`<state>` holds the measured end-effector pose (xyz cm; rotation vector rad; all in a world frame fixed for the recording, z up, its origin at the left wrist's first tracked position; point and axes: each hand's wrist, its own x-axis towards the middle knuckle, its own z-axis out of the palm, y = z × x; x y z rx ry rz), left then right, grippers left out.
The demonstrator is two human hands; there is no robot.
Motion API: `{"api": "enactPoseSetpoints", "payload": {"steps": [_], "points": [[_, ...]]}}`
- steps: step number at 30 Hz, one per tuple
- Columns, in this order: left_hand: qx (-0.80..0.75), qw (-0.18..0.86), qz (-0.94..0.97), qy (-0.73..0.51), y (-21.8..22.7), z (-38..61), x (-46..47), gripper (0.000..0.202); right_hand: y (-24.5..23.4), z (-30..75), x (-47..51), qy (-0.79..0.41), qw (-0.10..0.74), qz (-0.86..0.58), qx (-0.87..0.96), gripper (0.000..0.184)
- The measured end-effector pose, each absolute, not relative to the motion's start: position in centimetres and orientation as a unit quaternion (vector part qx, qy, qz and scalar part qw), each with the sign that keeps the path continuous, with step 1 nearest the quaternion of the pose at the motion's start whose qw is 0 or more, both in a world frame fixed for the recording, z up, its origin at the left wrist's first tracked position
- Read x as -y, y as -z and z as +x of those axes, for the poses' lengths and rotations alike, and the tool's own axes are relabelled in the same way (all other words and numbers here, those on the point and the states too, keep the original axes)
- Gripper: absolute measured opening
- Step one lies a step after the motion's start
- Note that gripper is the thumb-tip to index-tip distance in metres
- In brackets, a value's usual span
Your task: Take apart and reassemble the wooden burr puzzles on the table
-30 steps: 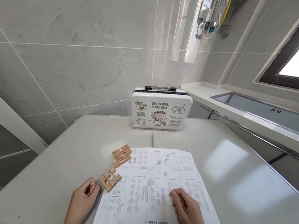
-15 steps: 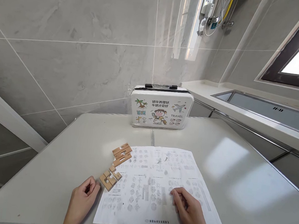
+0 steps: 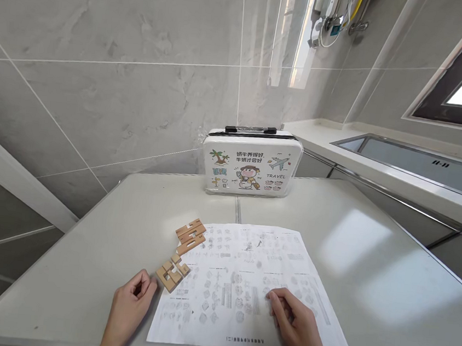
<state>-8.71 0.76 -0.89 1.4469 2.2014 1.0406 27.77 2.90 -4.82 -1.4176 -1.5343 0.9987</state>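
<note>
My left hand (image 3: 130, 301) rests on the table in a loose fist, with nothing showing between its fingers. Just beyond its fingertips, close by but not gripped, lie light wooden puzzle pieces (image 3: 167, 279) with square notches, at the left edge of the paper. Farther back, browner notched wooden pieces (image 3: 190, 233) lie flat, partly over the paper's upper left corner. A large white sheet of paper (image 3: 214, 331) printed with small diagrams and upside-down writing is spread out in front of me. On its right part lies my right hand (image 3: 292, 317), fingers curled in and thumb against the index finger, holding nothing visible.
A white carrying case (image 3: 251, 167) with cartoon prints and a black handle stands at the back of the white folding table (image 3: 80, 267), near the tiled wall. To the right is a counter with a sink (image 3: 421, 165). Pipes and cables (image 3: 335, 27) run up the wall.
The camera's view has shifted slightly, so everything sits a little differently in the picture. Both hands keep their curled pose, and the wooden pieces and paper stay where they were.
</note>
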Motion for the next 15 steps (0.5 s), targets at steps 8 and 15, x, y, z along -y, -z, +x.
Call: {"api": "enactPoseSetpoints", "payload": {"steps": [8, 15], "points": [[-0.741, 0.113, 0.593, -0.295, -2.0, -8.8, -4.9, 0.033, 4.3, 27.8, -3.0, -0.395, 0.401, -0.554, 0.614, 0.047], [-0.681, 0.118, 0.710, -0.136, -4.7, -9.1, -12.4, 0.040, 4.4, 27.8, -3.0, -0.404, 0.399, -0.552, 0.611, 0.047]]}}
